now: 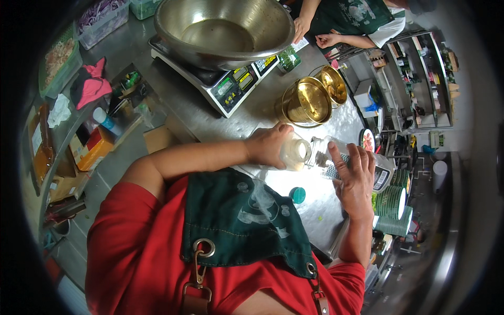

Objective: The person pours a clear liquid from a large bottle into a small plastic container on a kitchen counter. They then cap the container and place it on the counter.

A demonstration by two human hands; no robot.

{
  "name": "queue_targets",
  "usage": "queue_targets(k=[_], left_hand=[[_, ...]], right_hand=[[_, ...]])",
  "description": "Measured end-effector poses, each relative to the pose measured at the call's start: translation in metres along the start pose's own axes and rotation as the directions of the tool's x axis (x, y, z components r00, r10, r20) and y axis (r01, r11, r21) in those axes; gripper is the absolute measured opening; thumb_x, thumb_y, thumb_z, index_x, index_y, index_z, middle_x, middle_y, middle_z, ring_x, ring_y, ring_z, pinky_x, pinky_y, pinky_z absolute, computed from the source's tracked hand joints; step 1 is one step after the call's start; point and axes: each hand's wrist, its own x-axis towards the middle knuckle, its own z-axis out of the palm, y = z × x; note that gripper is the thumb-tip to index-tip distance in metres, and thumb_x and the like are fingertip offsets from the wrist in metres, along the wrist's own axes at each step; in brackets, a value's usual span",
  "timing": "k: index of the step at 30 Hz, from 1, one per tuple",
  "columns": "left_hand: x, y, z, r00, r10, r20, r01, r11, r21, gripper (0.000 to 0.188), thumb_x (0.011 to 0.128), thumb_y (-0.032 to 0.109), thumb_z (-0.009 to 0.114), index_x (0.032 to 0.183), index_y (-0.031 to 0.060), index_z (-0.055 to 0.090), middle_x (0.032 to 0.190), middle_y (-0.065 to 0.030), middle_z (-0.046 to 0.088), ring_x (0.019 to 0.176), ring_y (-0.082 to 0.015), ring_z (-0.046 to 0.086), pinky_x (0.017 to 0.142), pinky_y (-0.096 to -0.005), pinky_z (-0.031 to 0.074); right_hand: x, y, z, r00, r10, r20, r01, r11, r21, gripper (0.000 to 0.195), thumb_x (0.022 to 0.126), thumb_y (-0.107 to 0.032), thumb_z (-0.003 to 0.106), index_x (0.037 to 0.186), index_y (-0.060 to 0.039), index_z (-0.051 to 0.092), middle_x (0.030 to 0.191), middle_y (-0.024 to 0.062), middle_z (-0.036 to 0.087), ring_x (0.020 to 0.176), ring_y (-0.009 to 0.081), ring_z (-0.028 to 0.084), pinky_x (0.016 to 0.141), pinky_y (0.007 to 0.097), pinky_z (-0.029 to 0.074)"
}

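Observation:
My left hand (269, 145) grips a cloudy, clear plastic bottle (290, 152) whose round open mouth faces right. My right hand (354, 179) is closed around a larger transparent bottle (382, 167) with a zigzag-patterned label and a barcode. Its neck points left, close to the other bottle's mouth; whether the two rims touch, I cannot tell. Something dark shows near the larger bottle's neck. On the steel worktop (315, 212), between my forearms, lies a green screw cap (297, 195). Strong glare hides part of the surface under the bottles.
A big steel bowl (220, 35) rests on a digital scale (236, 84). Two gold-coloured metal pails (311, 102) stand beyond my hands. Stacked green-and-white paper bowls (390, 202) are at the right. Across the worktop, a co-worker's hand (301, 29) is near the bowl. Tubs of shredded purple vegetable (98, 15) sit upper left.

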Motion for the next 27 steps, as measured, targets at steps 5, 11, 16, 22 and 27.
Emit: queue_targets(k=[5,11,16,22,27], left_hand=[[-0.001,-0.005,0.008,0.994,0.069,-0.081,-0.071,0.997,-0.024,0.093,0.058,0.034,0.082,0.129,0.0012,0.032,0.126,-0.0214,0.040,0.116,-0.0375,0.047,0.093,-0.0435,0.044],[-0.004,-0.004,0.004,0.994,0.071,-0.080,-0.075,0.996,-0.046,0.093,0.058,0.034,0.082,0.128,0.0013,0.030,0.121,-0.0222,0.042,0.111,-0.0396,0.050,0.092,-0.0444,0.044],[-0.006,-0.012,0.010,0.981,0.136,-0.139,-0.138,0.990,-0.008,0.091,0.058,0.035,0.082,0.124,0.0005,0.031,0.118,-0.0237,0.042,0.103,-0.0415,0.054,0.087,-0.0454,0.047],[-0.007,-0.015,0.009,0.990,0.107,-0.097,-0.111,0.993,-0.043,0.090,0.059,0.031,0.083,0.124,0.0010,0.028,0.116,-0.0245,0.041,0.098,-0.0423,0.055,0.083,-0.0463,0.048],[-0.007,-0.015,0.010,0.994,0.078,-0.080,-0.082,0.996,-0.044,0.092,0.058,0.029,0.083,0.126,0.0030,0.027,0.118,-0.0236,0.041,0.101,-0.0417,0.054,0.085,-0.0467,0.047]], right_hand=[[0.008,-0.004,-0.005,0.998,-0.069,-0.009,0.069,0.997,-0.038,0.056,0.074,-0.005,0.055,0.128,-0.0199,0.056,0.111,0.0192,0.054,0.103,0.0344,0.053,0.093,0.0479,0.040],[0.017,-0.003,-0.001,0.991,-0.133,0.000,0.133,0.989,-0.059,0.056,0.075,-0.006,0.054,0.128,-0.0206,0.056,0.111,0.0178,0.053,0.104,0.0332,0.052,0.093,0.0482,0.040],[0.021,-0.005,-0.001,0.984,-0.176,0.009,0.176,0.981,-0.079,0.057,0.075,-0.006,0.054,0.130,-0.0214,0.054,0.112,0.0153,0.051,0.106,0.0322,0.051,0.092,0.0483,0.040],[0.027,-0.008,-0.002,0.977,-0.211,0.037,0.214,0.971,-0.109,0.058,0.076,-0.008,0.053,0.132,-0.0226,0.051,0.113,0.0148,0.051,0.106,0.0320,0.051,0.093,0.0486,0.039],[0.028,-0.009,-0.003,0.973,-0.224,0.062,0.230,0.964,-0.136,0.057,0.078,-0.009,0.052,0.133,-0.0221,0.050,0.112,0.0151,0.052,0.107,0.0319,0.051,0.093,0.0489,0.039]])
